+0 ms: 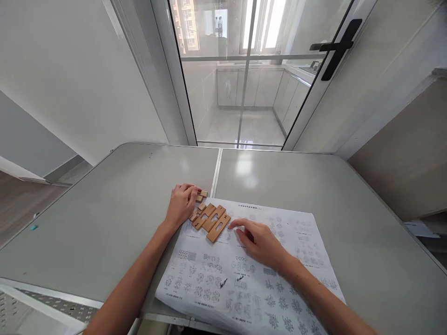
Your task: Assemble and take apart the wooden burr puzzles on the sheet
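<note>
Flat wooden puzzle pieces (219,228) lie side by side at a slant on a printed paper sheet (279,288). They have cut-out slots and dark numbers; a "2" shows on the right one. My left hand (182,201) is at the sheet's upper left corner, its fingers curled in a pinch at a small wooden block (203,193); its fingertips are partly hidden. Another small notched piece (201,207) lies just below them. My right hand (260,237) rests over the sheet, thumb and index finger apart, with the index tip beside the right-hand piece and nothing held.
The grey folding table (115,200) has a seam (217,170) running away from me. Small line drawings cover the sheet, whose near edge droops over the table's edge. A glass door (244,93) with a black handle (340,46) stands beyond. A small teal bit (34,227) lies far left.
</note>
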A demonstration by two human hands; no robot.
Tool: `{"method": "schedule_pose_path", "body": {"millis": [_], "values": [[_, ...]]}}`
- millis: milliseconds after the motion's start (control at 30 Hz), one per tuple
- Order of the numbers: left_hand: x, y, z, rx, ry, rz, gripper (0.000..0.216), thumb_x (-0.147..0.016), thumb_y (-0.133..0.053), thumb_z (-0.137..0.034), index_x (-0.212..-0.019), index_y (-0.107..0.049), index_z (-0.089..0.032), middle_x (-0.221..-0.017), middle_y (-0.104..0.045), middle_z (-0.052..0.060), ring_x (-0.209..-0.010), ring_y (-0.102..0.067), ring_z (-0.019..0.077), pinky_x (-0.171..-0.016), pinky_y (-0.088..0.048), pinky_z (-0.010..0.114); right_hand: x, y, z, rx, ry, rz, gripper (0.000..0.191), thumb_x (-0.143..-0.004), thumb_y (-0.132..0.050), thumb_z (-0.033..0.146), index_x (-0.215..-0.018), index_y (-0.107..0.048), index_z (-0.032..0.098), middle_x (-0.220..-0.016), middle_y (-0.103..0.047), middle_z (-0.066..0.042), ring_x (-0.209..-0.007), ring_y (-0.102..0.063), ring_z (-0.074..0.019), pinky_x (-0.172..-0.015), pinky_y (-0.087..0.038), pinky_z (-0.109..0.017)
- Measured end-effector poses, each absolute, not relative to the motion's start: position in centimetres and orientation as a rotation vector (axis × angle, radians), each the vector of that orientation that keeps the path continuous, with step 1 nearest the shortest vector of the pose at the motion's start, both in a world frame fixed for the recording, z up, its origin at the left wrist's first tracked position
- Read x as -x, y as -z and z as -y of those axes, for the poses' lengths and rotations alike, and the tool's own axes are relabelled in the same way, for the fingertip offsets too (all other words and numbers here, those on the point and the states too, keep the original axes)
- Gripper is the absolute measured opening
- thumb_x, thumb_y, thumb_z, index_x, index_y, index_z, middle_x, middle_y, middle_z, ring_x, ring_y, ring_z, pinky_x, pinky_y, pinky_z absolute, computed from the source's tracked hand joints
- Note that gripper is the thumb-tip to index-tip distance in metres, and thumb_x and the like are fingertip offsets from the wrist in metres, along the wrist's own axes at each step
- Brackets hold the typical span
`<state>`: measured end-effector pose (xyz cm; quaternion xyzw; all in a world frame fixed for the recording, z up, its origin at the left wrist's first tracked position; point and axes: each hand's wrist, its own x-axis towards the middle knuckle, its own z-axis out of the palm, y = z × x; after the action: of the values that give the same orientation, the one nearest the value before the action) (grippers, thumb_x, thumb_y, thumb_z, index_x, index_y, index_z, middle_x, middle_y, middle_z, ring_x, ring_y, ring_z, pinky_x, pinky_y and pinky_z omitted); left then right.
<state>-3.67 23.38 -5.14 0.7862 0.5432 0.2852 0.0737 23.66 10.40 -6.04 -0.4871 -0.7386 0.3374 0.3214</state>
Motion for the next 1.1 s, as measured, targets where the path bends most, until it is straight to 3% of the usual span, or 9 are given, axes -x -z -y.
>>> {"method": "schedule_pose_path", "body": {"millis": [233, 667, 833, 1100], "values": [[4.8, 5.1, -22.4, -2.444, -0.796, -1.66, 0.041, -0.111, -0.037, -0.04, -0.111, -0.074, -0.022, -0.111, -0.073, 0.008, -0.106, -0.064, 0.027, -0.099, -0.048, 0.046, -23.4, 5.9, -10.5, 1.256, -0.918, 1.915, 0.026, -0.103, -0.047, 0.022, -0.116, -0.069, 0.024, -0.069, -0.058, 0.004, -0.058, -0.049, -0.0135, -0.063, -0.041, -0.027], [7.2, 4.2, -16.1, -2.389, -0.737, -1.584, 0.03, -0.106, -0.049, -0.049, -0.111, -0.062, -0.023, -0.124, -0.067, 0.01, -0.112, -0.065, 0.0274, -0.098, -0.054, 0.045, -23.3, 6.0, -10.3, 1.291, -0.95, 1.898, 0.029, -0.104, -0.046, 0.024, -0.12, -0.07, 0.026, -0.065, -0.052, 0.006, -0.057, -0.047, -0.0142, -0.062, -0.038, -0.028], [7.5, 5.1, -14.2, -2.357, -0.824, -1.591, 0.044, -0.101, -0.06, -0.05, -0.136, -0.05, -0.025, -0.142, -0.058, 0.012, -0.128, -0.061, 0.0292, -0.108, -0.052, 0.047, -23.3, 6.3, -10.3, 1.289, -0.956, 1.902, 0.03, -0.105, -0.045, 0.025, -0.121, -0.07, 0.026, -0.064, -0.047, 0.006, -0.057, -0.044, -0.0143, -0.061, -0.037, -0.028], [7.5, 5.5, -14.3, -2.365, -0.854, -1.635, 0.046, -0.101, -0.062, -0.048, -0.139, -0.048, -0.026, -0.139, -0.062, 0.011, -0.127, -0.062, 0.0298, -0.108, -0.052, 0.049, -23.3, 6.7, -10.3, 1.3, -0.962, 1.894, 0.029, -0.105, -0.045, 0.026, -0.121, -0.069, 0.026, -0.064, -0.046, 0.006, -0.057, -0.043, -0.0144, -0.061, -0.037, -0.028]]}}
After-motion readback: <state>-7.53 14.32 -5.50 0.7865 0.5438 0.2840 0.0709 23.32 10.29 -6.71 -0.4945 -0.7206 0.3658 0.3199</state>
